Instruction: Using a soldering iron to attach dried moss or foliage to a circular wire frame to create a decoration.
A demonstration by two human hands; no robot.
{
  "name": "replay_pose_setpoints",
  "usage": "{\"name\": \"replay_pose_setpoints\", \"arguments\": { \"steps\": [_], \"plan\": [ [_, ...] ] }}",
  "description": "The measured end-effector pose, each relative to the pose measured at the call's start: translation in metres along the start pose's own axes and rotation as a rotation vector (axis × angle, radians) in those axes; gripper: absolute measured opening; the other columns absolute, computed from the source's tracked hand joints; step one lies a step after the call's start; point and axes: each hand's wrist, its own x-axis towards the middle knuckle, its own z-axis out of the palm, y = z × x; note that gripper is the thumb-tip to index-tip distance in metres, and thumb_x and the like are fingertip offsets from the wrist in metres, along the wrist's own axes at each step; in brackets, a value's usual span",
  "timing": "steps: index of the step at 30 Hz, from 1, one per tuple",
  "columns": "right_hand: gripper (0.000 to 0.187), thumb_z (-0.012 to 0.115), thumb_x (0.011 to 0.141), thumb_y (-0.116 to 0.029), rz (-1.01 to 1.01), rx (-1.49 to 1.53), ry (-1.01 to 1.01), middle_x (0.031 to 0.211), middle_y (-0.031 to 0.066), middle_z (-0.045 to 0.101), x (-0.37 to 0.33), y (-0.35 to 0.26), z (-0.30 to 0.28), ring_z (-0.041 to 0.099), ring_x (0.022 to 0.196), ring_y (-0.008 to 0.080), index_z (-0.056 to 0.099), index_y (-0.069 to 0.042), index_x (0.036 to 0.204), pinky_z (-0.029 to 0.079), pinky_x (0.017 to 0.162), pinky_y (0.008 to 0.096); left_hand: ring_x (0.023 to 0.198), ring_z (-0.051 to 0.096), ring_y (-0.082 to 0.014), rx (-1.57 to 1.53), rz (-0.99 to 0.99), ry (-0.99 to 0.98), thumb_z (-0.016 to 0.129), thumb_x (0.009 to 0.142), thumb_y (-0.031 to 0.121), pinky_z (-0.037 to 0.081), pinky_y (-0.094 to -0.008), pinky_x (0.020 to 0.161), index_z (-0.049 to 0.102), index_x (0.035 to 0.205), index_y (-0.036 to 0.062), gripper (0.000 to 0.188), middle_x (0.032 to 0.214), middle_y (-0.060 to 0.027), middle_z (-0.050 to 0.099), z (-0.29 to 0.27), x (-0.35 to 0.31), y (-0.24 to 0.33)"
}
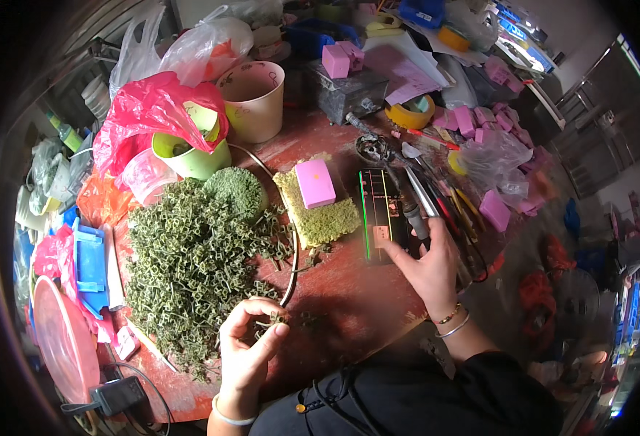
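My left hand (251,345) pinches a tiny bent metal piece (278,317) between thumb and fingertips. Just beyond it rises a big heap of similar small olive-green bent pieces (196,276). My right hand (436,269) is spread, its thumb over the lower part of a phone (382,211) with a lit screen. Whether the thumb touches the glass I cannot tell. Beside its index finger lies a dark-handled tool (413,214), next to tweezers (423,190). A pink block (316,183) rests on a yellow-green textured pad (327,221); a round green textured mass (234,192) borders the heap.
On the red table (334,291), a cable (294,254) runs between heap and pad. Behind stand a green cup (196,161) under a pink bag (146,109), a cream bucket (265,109) and a grey metal box (345,91). Yellow tape (411,112) and several pink blocks (465,120) lie far right.
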Motion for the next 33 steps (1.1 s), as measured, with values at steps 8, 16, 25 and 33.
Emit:
{"name": "replay_pose_setpoints", "arguments": {
  "steps": [8, 16, 25, 33],
  "plan": [
    [0.086, 0.090, 0.059, -0.048, -0.148, -0.161, -0.031, 0.104, 0.0194, 0.057, -0.003, -0.017, -0.001, 0.062, 0.089, 0.0360, 0.049, 0.004, 0.114, 0.055, 0.072, 0.0417, 0.066, 0.047, -0.0032, 0.003, 0.005, 0.010, 0.074, 0.083, 0.012, 0.035, -0.0157, 0.051, 0.058, 0.098, 0.0023, 0.024, 0.095, -0.0057, 0.059, 0.002, 0.000, -0.001],
    [0.082, 0.089, 0.062, -0.038, -0.138, -0.172, -0.097, 0.104, 0.0204, 0.057, -0.005, -0.013, -0.003, 0.062, 0.091, 0.0378, 0.048, 0.004, 0.118, 0.055, 0.074, 0.0424, 0.065, 0.047, -0.0021, -0.098, -0.035, 0.009, 0.070, 0.085, 0.002, 0.035, -0.0158, 0.052, 0.061, 0.098, 0.0012, 0.016, 0.096, -0.0042, 0.061, 0.003, 0.000, 0.000],
    [0.061, 0.084, 0.067, -0.024, -0.033, -0.114, -0.181, 0.102, 0.0206, 0.058, 0.003, 0.006, -0.022, 0.062, 0.092, 0.0390, 0.049, 0.001, 0.111, 0.053, 0.079, 0.0440, 0.065, 0.047, -0.0026, -0.106, -0.015, 0.006, 0.071, 0.085, 0.003, 0.036, -0.0161, 0.052, 0.060, 0.098, 0.0014, 0.017, 0.096, -0.0045, 0.061, 0.002, 0.001, -0.002],
    [0.064, 0.087, 0.066, -0.029, -0.103, -0.105, -0.109, 0.097, 0.0187, 0.057, 0.007, 0.006, -0.028, 0.061, 0.086, 0.0373, 0.049, 0.000, 0.110, 0.052, 0.076, 0.0428, 0.060, 0.043, -0.0027, -0.059, -0.007, 0.045, 0.073, 0.085, 0.010, 0.032, -0.0148, 0.048, 0.058, 0.097, 0.0014, 0.021, 0.092, -0.0055, 0.059, 0.003, 0.001, -0.003]
  ]
}}
